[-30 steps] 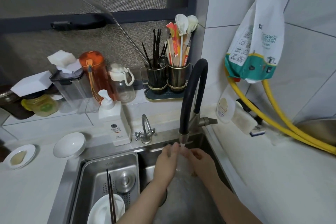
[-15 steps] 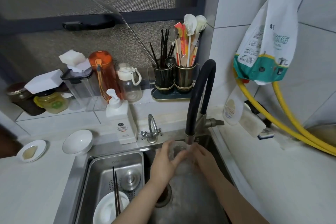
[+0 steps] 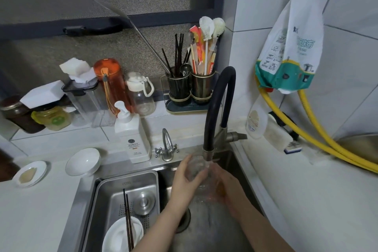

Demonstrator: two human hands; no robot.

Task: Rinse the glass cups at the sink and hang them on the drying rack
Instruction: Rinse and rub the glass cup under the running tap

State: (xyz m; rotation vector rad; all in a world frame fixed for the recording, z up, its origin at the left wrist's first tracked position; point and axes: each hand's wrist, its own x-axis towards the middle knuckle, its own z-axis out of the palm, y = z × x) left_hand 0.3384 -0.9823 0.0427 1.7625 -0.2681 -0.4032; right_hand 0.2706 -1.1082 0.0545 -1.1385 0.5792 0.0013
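Observation:
A clear glass cup (image 3: 196, 169) sits under the spout of the black faucet (image 3: 214, 112), over the steel sink (image 3: 244, 172). Water runs from the spout onto it. My left hand (image 3: 185, 180) grips the cup from the left, with fingers curled round its side and thumb near the rim. My right hand (image 3: 225, 183) holds it from the right and below, seen partly through wet glass. The cup's lower part is blurred by water. No drying rack is in view.
A steel basin tray (image 3: 114, 188) in the sink's left half holds a white plate (image 3: 120, 233), dark chopsticks (image 3: 127, 221) and a metal lid (image 3: 144, 202). A soap dispenser (image 3: 131, 135), small tap (image 3: 166, 146), white bowl (image 3: 82, 161) and saucer (image 3: 29, 173) stand left. Yellow hoses (image 3: 319, 135) run right.
The cup has tilted and turned in my hands under the running water, and my left hand has shifted up along its side. The camera has moved slightly.

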